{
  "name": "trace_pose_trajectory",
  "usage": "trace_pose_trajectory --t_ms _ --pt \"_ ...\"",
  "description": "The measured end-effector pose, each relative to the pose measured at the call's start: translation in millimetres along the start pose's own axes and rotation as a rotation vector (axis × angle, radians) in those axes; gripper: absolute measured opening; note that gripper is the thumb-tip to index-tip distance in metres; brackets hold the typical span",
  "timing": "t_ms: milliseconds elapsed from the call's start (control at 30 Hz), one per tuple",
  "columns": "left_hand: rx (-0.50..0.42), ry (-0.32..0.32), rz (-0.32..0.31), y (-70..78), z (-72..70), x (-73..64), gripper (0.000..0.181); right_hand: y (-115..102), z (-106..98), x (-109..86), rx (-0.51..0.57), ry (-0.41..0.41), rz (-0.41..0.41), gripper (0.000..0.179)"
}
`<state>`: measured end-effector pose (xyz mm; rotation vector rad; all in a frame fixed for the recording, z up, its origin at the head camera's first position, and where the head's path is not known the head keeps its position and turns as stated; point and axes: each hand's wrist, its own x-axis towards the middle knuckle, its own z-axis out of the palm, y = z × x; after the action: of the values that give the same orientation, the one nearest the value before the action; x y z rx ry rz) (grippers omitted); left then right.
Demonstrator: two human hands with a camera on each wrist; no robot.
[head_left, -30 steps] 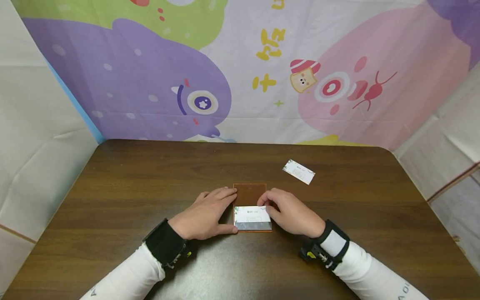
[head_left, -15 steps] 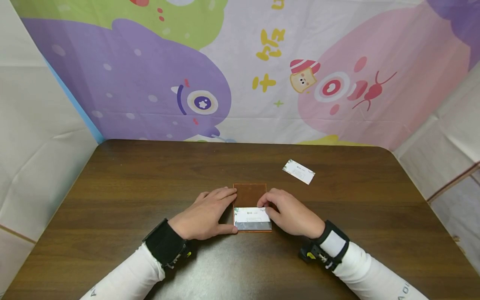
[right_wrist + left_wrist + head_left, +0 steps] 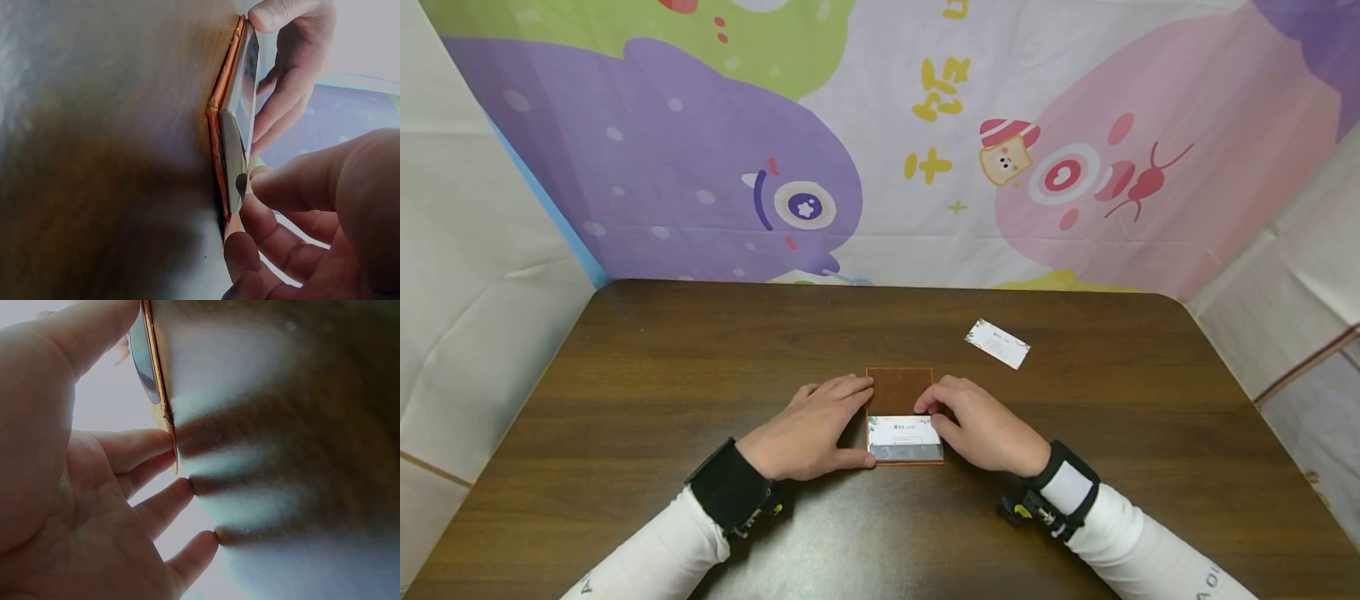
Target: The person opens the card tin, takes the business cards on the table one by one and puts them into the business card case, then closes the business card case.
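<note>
A brown card holder (image 3: 901, 390) lies unfolded on the table, its orange-brown rim seen edge-on in the right wrist view. On its near half sits a white business card (image 3: 901, 428) with leaf print, its lower edge behind a grey strip (image 3: 907, 452). My left hand (image 3: 808, 427) rests at the holder's left side; thumb and forefinger touch its edge, other fingertips are on the table. At the card's top right corner my right hand (image 3: 988, 425) pinches with thumb and curled forefinger. In the right wrist view its thumb (image 3: 294, 178) lies against the card.
Another white business card (image 3: 997, 343) lies farther back, to the right, on the brown wooden table (image 3: 700, 333). A cartoon-printed cloth (image 3: 895, 233) hangs behind the table, and white cloth stands at both sides.
The business card has slid slightly toward the person, showing a little more brown above it. Both hands have stayed nearly where they were.
</note>
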<state>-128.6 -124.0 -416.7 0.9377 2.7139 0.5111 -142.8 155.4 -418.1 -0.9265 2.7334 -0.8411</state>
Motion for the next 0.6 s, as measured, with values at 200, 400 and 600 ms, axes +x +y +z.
trace_pose_trajectory --t_ms 200,400,600 --pt "-0.01 -0.006 -0.004 0.6 -0.6 -0.2 0.091 0 -6 0.0 0.032 0.018 0.012 0.016" --pt "-0.015 -0.012 -0.009 1.4 -1.2 -0.7 0.091 4 -14 1.2 0.053 0.055 0.012 0.019" --pt "-0.013 -0.014 -0.011 2.0 -1.9 -0.2 0.092 8 -22 2.3 0.06 0.083 0.04 0.024"
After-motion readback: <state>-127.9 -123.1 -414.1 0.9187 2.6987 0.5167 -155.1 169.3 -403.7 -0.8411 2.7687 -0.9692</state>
